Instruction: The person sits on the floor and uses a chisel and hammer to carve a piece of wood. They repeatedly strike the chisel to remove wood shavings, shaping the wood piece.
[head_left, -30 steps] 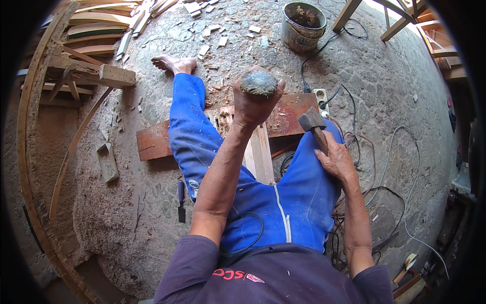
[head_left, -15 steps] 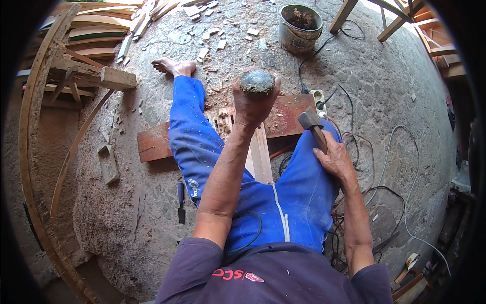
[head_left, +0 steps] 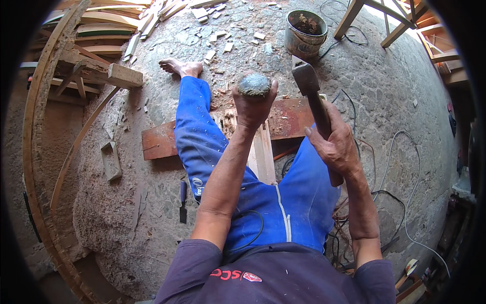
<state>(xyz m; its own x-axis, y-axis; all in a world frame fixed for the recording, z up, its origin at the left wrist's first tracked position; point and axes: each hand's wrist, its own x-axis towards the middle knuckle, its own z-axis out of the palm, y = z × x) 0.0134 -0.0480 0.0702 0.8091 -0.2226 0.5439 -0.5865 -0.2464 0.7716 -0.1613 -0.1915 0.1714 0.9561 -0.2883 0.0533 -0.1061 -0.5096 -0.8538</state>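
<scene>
My left hand (head_left: 252,114) is wrapped round an upright chisel (head_left: 254,85), its battered, round grey top showing above the fist; the blade is hidden beneath. In my right hand (head_left: 338,147) is a hammer (head_left: 306,78), gripped by its dark wooden handle, head raised to the right of the chisel's top and apart from it. Below my left hand a pale wooden piece (head_left: 262,159) with slots cut in it runs between my blue-trousered legs. It lies across a red-brown board (head_left: 158,143).
A flat-bladed tool with a dark handle (head_left: 183,195) and a small wooden box (head_left: 111,161) lie on the floor at left. A dirty bucket (head_left: 305,34) stands ahead. Cables (head_left: 390,192) trail at right. Wood offcuts (head_left: 210,54) are scattered ahead; a curved timber frame (head_left: 35,126) rises at far left.
My right hand has lifted off my right thigh, raising the hammer up and forward. My left hand holds the chisel in nearly the same place. The whole view has shifted slightly.
</scene>
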